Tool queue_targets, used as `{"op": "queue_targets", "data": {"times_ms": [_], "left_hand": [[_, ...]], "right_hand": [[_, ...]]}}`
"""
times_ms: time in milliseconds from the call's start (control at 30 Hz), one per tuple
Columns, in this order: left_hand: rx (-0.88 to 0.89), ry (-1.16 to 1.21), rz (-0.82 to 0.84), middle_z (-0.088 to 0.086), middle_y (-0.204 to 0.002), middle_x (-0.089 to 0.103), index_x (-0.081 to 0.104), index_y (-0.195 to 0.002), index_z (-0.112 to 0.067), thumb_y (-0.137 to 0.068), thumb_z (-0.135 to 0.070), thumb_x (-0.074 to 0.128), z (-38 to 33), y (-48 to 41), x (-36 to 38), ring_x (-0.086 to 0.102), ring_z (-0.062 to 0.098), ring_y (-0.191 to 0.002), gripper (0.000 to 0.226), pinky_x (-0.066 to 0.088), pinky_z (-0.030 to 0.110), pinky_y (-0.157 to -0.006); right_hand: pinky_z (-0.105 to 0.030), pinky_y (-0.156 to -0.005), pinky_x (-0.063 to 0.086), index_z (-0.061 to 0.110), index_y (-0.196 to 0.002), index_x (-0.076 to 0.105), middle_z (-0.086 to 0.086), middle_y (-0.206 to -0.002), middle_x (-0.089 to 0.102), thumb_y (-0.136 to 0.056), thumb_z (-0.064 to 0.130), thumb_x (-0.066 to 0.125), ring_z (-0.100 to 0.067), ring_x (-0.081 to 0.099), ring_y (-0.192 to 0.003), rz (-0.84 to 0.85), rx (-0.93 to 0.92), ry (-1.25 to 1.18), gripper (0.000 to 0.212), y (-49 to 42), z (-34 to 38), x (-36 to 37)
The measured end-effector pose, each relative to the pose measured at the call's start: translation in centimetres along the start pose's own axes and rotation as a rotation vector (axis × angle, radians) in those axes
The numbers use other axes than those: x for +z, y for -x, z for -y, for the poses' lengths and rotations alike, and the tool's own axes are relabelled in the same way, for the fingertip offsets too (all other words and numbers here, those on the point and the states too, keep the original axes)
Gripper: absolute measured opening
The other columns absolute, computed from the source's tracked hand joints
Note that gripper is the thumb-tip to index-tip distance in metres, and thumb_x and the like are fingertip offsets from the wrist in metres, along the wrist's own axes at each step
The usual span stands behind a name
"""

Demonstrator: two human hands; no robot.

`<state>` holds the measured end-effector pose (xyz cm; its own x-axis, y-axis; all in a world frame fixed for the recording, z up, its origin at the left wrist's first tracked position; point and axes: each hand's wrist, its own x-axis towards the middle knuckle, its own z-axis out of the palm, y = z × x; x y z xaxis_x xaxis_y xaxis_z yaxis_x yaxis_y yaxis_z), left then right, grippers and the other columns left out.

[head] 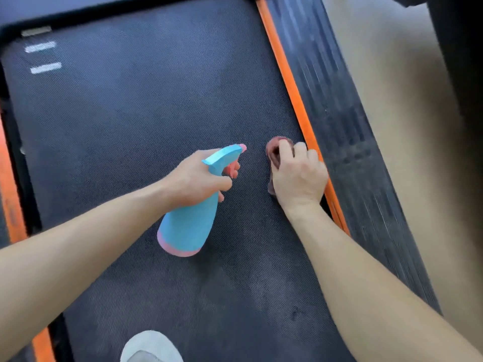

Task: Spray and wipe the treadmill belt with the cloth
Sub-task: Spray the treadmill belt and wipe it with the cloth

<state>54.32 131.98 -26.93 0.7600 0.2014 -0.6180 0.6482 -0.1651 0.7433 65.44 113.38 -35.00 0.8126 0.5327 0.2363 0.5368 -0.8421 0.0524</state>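
Left hand (pixel 198 176) grips blue spray bottle (pixel 187 226); right hand (pixel 299 176) presses reddish cloth (pixel 274 155), mostly hidden, on treadmill belt (pixel 130 113) by orange rail (pixel 290 82).

No text can be read: the belt (pixel 136 105) carries two short white marks (pixel 43 57) near its far left corner, and a pale label (pixel 36 30) sits on the frame just beyond them, but all three are too blurred to make out any letters.
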Motion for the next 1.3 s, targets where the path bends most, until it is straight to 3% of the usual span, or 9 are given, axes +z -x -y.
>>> {"op": "queue_targets", "data": {"times_ms": [167, 400, 567, 700, 933, 1000, 1167, 1233, 1300], "left_hand": [[-0.012, -0.01, 0.065, 0.007, -0.111, 0.072, 0.07, -0.114, -0.009, -0.082, 0.003, 0.064, -0.5, -0.5, 0.5, 0.07, 0.01, -0.065, 0.035, 0.059, 0.023, -0.064], [-0.013, 0.003, -0.011, -0.002, -0.111, 0.072, 0.069, -0.12, -0.017, -0.066, -0.019, 0.06, -0.7, 0.7, 0.5, 0.072, 0.016, -0.066, 0.055, 0.063, 0.03, -0.073], [-0.024, 0.002, -0.053, -0.004, -0.109, 0.072, 0.07, -0.117, -0.016, -0.068, -0.016, 0.062, -0.7, 2.3, 0.4, 0.073, 0.018, -0.068, 0.049, 0.064, 0.036, -0.075], [-0.027, -0.002, -0.068, 0.001, -0.115, 0.072, 0.069, -0.118, -0.014, -0.081, 0.0, 0.063, -0.4, 3.4, 0.5, 0.07, 0.013, -0.067, 0.04, 0.064, 0.03, -0.072], [-0.045, 0.021, -0.139, -0.002, -0.112, 0.073, 0.068, -0.12, -0.015, -0.084, 0.005, 0.062, 0.6, 7.2, 0.3, 0.071, 0.008, -0.06, 0.042, 0.052, 0.013, -0.059], [-0.061, 0.017, -0.138, -0.002, -0.112, 0.073, 0.068, -0.122, -0.018, -0.084, 0.004, 0.063, 1.2, 7.9, -0.3, 0.073, 0.013, -0.061, 0.045, 0.054, 0.017, -0.06], [-0.068, 0.06, -0.172, 0.0, -0.11, 0.073, 0.07, -0.122, -0.018, -0.077, -0.004, 0.065, 2.6, 8.7, -0.6, 0.074, 0.02, -0.07, 0.047, 0.062, 0.03, -0.068], [-0.08, 0.048, -0.175, -0.004, -0.109, 0.073, 0.07, -0.117, -0.021, -0.079, -0.003, 0.065, 3.2, 8.9, -0.7, 0.075, 0.023, -0.067, 0.043, 0.059, 0.027, -0.068], [-0.103, 0.054, -0.183, -0.002, -0.112, 0.074, 0.07, -0.118, -0.017, -0.084, 0.004, 0.062, 3.6, 9.1, -0.9, 0.073, 0.016, -0.062, 0.041, 0.055, 0.02, -0.062]], "right_hand": [[-0.038, -0.055, 0.044, 0.016, -0.116, 0.066, -0.009, -0.089, 0.059, -0.079, 0.036, 0.076, -0.032, 0.056, -0.073, 0.168, 0.027, -0.005, 0.043, 10.2, -3.8, -3.3], [-0.034, -0.054, 0.042, 0.015, -0.1, 0.066, -0.009, -0.084, 0.059, -0.076, 0.032, 0.079, -0.032, 0.059, -0.072, 0.104, 0.086, 0.009, 0.031, -0.1, -1.2, -0.5], [-0.035, -0.054, 0.044, 0.014, -0.111, 0.066, -0.01, -0.088, 0.058, -0.076, 0.032, 0.081, -0.032, 0.058, -0.074, 0.152, 0.098, -0.062, 0.043, 7.7, -1.5, -3.1], [-0.038, -0.056, 0.048, 0.015, -0.11, 0.068, -0.01, -0.087, 0.058, -0.069, 0.031, 0.086, -0.032, 0.058, -0.075, 0.257, 0.062, -0.149, 0.047, 12.1, -1.1, -4.3], [-0.039, -0.057, 0.047, 0.019, -0.115, 0.066, -0.011, -0.094, 0.059, -0.08, 0.036, 0.072, -0.034, 0.056, -0.079, 0.076, 0.042, -0.223, 0.039, 3.6, 3.8, -0.7], [-0.04, -0.058, 0.045, 0.018, -0.117, 0.064, -0.01, -0.093, 0.057, -0.081, 0.035, 0.069, -0.033, 0.053, -0.077, 0.086, -0.044, -0.242, 0.04, 8.2, 4.6, -1.6], [-0.039, -0.054, 0.039, 0.02, -0.109, 0.067, -0.008, -0.085, 0.055, -0.079, 0.029, 0.073, -0.029, 0.049, -0.069, 0.084, -0.617, -0.311, 0.032, 13.7, 3.4, -2.0], [-0.038, -0.054, 0.041, 0.02, -0.107, 0.067, -0.009, -0.087, 0.056, -0.082, 0.036, 0.069, -0.031, 0.052, -0.071, 0.043, -0.559, -0.263, 0.029, 9.3, 3.9, -0.8], [-0.038, -0.055, 0.044, 0.019, -0.109, 0.064, -0.012, -0.091, 0.057, -0.083, 0.039, 0.067, -0.033, 0.055, -0.075, 0.034, -0.316, -0.225, 0.033, 5.3, 5.2, 0.0]]}}
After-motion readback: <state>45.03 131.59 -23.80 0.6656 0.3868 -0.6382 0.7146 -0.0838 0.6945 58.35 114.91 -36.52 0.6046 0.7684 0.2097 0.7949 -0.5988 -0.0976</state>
